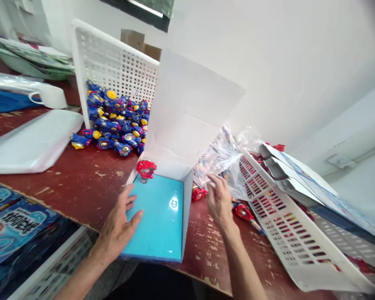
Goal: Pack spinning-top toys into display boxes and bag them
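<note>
An open box (162,221) with a bright blue inside stands in front of me, its tall white lid (187,108) raised at the back. A red toy piece (146,168) with a clear or silvery lower end is at its far left corner. My left hand (118,227) is at the box's left side, fingers apart, holding nothing. To the right of the box my right hand (220,200) hovers over the table, fingers loosely bent, beside a clear plastic bag (221,160). Red toy pieces (198,192) lie near it; no held item shows.
A tipped white basket (121,58) spills blue and yellow toys (118,121) at the back left. Another white basket (287,233) on the right carries stacked flat boxes (303,175). At left are a white mug (51,96), plastic-wrapped sheets (34,141) and printed boxes (18,229) below the table edge.
</note>
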The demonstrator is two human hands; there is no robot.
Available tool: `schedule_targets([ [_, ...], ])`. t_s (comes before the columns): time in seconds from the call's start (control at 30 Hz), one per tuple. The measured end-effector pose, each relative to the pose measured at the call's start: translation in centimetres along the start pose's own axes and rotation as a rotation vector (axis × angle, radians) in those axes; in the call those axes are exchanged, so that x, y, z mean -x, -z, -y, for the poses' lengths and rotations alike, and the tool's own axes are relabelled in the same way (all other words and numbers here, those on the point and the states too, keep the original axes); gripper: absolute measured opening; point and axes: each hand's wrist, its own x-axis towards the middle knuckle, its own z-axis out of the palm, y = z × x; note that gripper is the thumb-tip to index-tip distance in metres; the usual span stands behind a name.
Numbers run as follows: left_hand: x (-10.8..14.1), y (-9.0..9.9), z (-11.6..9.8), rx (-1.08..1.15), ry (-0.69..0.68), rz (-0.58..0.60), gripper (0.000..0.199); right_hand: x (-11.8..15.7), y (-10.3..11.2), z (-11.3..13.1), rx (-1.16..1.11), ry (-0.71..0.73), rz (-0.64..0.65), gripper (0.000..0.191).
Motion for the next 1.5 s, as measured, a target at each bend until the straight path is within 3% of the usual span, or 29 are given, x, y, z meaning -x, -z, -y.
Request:
schedule_targets([
  [0.07,-0.5,0.4,0.4,-0.041,0.014,-0.020,0.074,3.1,1.6,-4.6,0.065,-0.076,0.049,0.041],
  [0.13,-0.8,0.5,0.5,-0.059,0.031,-0.024,0.074,6.1,1.9,-8.3,0.116,-0.187,0.109,0.051],
  [0.2,-0.9,0.4,0.2,-0.040,0.027,-0.029,0.071,8.4,1.3,-10.4,0.108,-0.248,0.130,0.048],
  [0.27,-0.6,0.2,-0.5,-0.022,0.032,-0.034,0.065,9.4,0.7,-10.7,0.073,-0.274,0.113,0.041],
  [0.4,0.6,-0.6,-2.4,-0.029,0.031,0.066,0.048,8.4,2.0,-6.2,-0.074,-0.324,0.015,0.045],
  [0.5,1.2,-1.5,-4.3,0.043,-0.055,0.175,0.041,6.6,4.8,-0.5,-0.427,-0.445,-0.052,0.048],
  [0.53,1.4,-1.8,-5.0,0.087,-0.073,0.210,0.043,6.0,5.7,1.2,-0.587,-0.437,-0.014,0.047],
  [0.63,1.4,-2.2,-6.5,0.227,-0.036,0.386,0.050,4.3,7.1,5.2,-1.039,-0.358,0.352,0.053],
  [0.7,1.3,-2.1,-6.8,0.302,0.069,0.522,0.048,3.1,6.9,6.7,-1.124,-0.333,0.536,0.057],
  [0.77,1.2,-1.8,-6.6,0.343,0.162,0.564,0.044,2.1,6.0,7.5,-1.064,-0.330,0.573,0.057],
  [1.0,0.4,-1.2,-5.1,0.312,0.260,0.241,0.052,-1.1,0.6,9.0,-0.914,-0.290,0.401,0.059],
  [1.1,-0.1,-1.2,-3.8,0.255,0.210,0.049,0.060,-3.1,-2.0,8.7,-0.748,-0.127,0.263,0.055],
  [1.2,-0.4,-1.1,-2.2,0.250,0.188,0.013,0.065,-5.1,-4.3,8.2,-0.558,0.058,0.173,0.050],
  [1.3,-0.3,-0.9,-1.4,0.317,0.204,0.015,0.064,-6.7,-5.6,8.4,-0.465,0.180,0.217,0.049],
  [1.5,-0.2,0.1,-2.3,0.366,0.232,0.023,0.059,-8.7,-6.1,8.6,-0.420,0.327,0.510,0.047],
])
